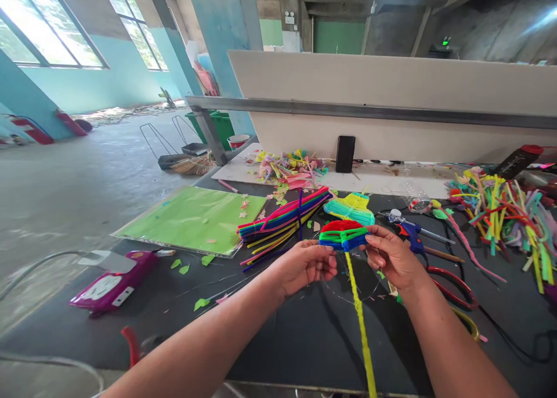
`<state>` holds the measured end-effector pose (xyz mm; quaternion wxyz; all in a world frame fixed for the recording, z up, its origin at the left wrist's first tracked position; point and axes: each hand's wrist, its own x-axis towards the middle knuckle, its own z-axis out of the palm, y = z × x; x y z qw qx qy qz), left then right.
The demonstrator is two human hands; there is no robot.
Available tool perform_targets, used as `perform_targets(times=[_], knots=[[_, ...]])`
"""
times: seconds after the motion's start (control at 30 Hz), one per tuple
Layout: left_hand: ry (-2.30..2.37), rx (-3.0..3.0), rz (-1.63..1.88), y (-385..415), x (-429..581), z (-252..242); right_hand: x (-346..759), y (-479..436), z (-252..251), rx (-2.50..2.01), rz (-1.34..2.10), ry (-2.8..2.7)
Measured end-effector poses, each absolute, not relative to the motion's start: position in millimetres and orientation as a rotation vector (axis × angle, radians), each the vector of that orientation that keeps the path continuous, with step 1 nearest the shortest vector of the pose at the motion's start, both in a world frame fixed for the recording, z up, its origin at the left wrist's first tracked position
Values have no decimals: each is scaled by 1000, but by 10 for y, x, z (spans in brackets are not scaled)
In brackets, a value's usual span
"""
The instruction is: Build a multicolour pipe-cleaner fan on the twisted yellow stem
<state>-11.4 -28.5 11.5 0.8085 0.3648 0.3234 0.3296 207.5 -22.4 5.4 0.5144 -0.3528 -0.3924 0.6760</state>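
Between my two hands is a small pipe-cleaner piece [343,235] with red, green and blue bands. A long yellow pipe-cleaner stem [359,311] hangs down from its middle toward the table's front edge. My left hand [308,264] pinches the left end of the banded piece, its other fingers curled. My right hand [389,256] grips the right end between thumb and fingers. Just behind lies a yellow and turquoise pipe-cleaner shape [350,207]. A bundle of coloured pipe cleaners [282,221] lies to the left of it.
A purple tool [114,285] with a cable lies at the left, near a green sheet in plastic [191,218]. To the right are a blue glue gun [411,235], red-handled scissors [455,285] and a pipe-cleaner heap [500,212]. A black phone [345,154] leans against the white board [391,84].
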Motion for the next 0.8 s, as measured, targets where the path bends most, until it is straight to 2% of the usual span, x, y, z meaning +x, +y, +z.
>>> perform_targets(times=[0.8], knots=[[738,619,779,-231,-107,140,2039,-248,65,-843,1664,-989]])
